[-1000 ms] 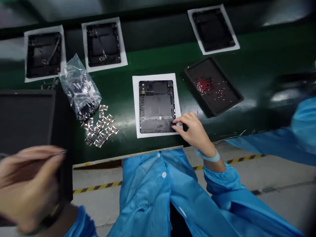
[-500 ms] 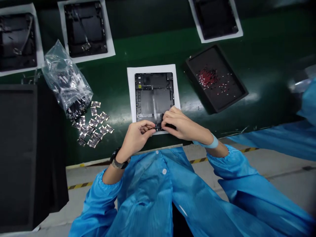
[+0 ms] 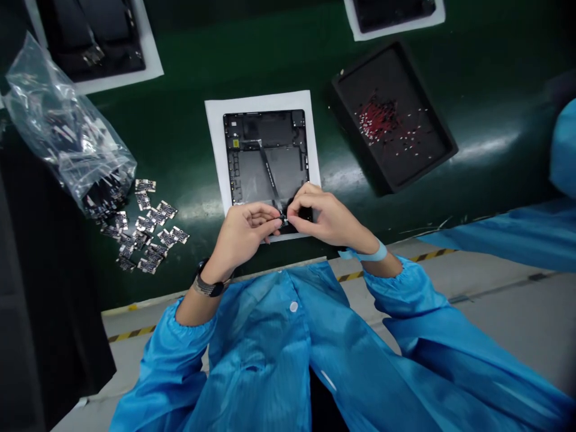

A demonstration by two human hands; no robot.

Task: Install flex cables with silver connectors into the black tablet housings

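The shell (image 3: 265, 150) lies open side up on a white sheet (image 3: 215, 120), about midway along the near edge of the belt (image 3: 189, 90). Both hands meet at the shell's near edge.

The left hand (image 3: 243, 231) is closed narrow, thumb and fingers pinched on a thin tool (image 3: 274, 220) whose tip points at the shell's near right corner. The right hand (image 3: 326, 216) is also drawn in tight, with its fingertips down on that corner. Whether they pinch anything there I cannot tell; it is too small and shaded. A dark strip (image 3: 269, 171) runs slantwise across the shell down toward the fingertips.

To the left, near the same edge, small boards (image 3: 150, 225) lie scattered below a clear bag (image 3: 67, 138). To the right, further back, sits a black tray (image 3: 432, 120) with red specks in it.

The shell looks light, thin and stiff, and it would likely slide on the paper unless a finger pins it. It is best taken by the outer rim, not the inner face. The strip looks soft and easily creased, so its end is the place to hold it, and lightly.
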